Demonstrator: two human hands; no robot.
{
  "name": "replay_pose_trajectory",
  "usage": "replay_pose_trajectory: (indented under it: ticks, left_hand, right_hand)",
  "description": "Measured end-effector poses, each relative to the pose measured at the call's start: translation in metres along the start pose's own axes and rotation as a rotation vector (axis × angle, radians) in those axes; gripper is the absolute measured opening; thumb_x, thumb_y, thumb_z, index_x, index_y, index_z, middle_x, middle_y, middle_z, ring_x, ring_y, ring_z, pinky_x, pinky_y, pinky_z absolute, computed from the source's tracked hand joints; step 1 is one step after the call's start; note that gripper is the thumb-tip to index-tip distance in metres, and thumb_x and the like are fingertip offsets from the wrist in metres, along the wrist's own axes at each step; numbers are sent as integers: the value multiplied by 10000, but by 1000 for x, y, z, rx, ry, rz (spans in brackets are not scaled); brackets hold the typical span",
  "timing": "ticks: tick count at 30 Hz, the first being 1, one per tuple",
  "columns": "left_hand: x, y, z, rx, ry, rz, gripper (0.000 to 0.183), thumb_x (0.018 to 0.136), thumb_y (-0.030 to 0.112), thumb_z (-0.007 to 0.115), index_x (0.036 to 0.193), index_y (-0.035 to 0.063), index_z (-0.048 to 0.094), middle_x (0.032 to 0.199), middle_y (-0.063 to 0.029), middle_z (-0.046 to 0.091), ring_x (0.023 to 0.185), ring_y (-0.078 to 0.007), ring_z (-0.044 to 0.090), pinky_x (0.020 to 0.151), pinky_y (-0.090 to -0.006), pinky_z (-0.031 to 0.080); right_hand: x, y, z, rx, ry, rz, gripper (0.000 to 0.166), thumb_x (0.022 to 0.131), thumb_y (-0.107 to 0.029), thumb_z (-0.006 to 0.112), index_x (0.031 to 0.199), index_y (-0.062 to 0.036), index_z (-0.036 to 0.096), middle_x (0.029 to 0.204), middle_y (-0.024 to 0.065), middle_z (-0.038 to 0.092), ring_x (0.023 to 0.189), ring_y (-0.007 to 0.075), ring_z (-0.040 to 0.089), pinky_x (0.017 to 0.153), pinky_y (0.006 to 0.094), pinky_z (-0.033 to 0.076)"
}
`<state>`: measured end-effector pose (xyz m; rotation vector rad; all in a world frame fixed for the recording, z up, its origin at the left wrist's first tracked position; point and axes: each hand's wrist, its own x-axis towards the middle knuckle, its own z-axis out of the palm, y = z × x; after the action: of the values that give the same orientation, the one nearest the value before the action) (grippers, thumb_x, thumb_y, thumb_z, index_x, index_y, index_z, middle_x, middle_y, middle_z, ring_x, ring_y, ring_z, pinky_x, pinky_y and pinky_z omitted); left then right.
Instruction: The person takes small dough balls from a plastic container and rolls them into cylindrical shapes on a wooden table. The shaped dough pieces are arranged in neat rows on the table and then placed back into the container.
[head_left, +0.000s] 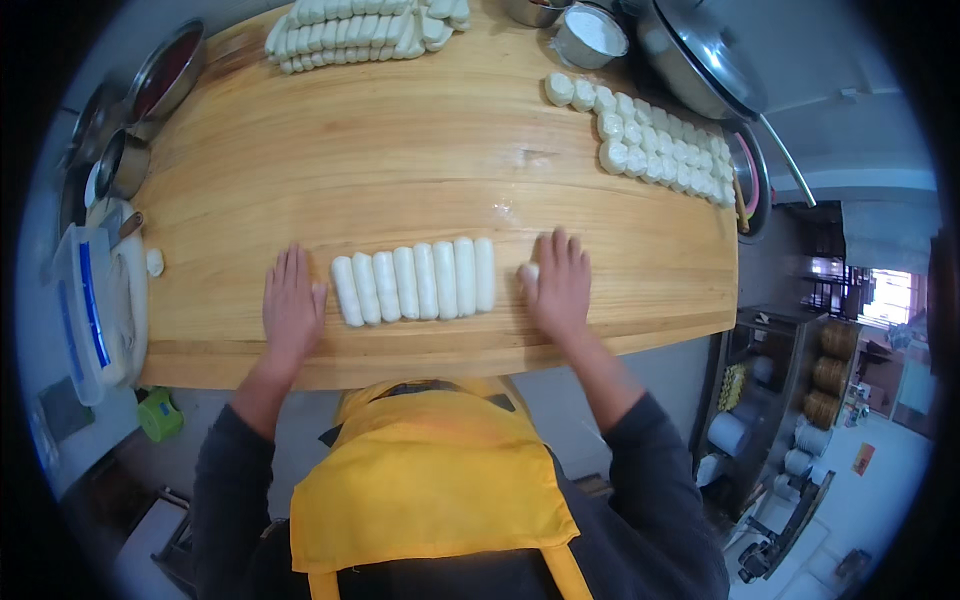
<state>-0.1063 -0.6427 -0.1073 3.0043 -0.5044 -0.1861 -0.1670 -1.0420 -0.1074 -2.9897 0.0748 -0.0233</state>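
On the wooden worktop, a row of several white dough rolls (415, 280) lies side by side between my two hands. Left of the row, my left hand (291, 304) rests palm down, its thumb apart from the fingers, with no object visible in it. My right hand (561, 285) is palm down to the right of the rolls and slightly blurred. A bit of white dough (532, 270) peeks out between its thumb and forefinger; the palm hides anything further beneath. Neither hand touches the row.
Dough balls (652, 142) stand in rows at the right rear, beside a lidded pan (701, 60) and a white-filled bowl (592, 36). Stacked dough rolls (367, 34) lie at the back. Metal bowls (166, 71) and a plastic container (86, 315) line the left side of the worktop (420, 165).
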Motion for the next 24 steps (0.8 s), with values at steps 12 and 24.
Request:
replay_pose_trajectory:
  ticks: [12, 24]
  left_hand:
    - [-67, 10, 7, 1, 42, 16, 593, 962, 302, 479, 1420, -56, 363, 1490, -245, 348, 1376, -425, 312, 1138, -533, 233]
    - [-50, 8, -9, -133, -37, -133, 465, 854, 194, 686, 1271, 43, 548, 1214, -155, 602, 1114, -301, 565, 996, -474, 407]
  right_hand:
    - [-68, -7, 3, -75, 63, -37, 549, 917, -379, 537, 1395, -117, 473, 1459, 256, 365, 1321, 474, 341, 1052, 580, 302]
    - [-53, 0, -13, -141, -58, 2, 493, 836, -195, 648, 1304, -106, 520, 1072, 139, 606, 962, 341, 593, 909, 528, 428]
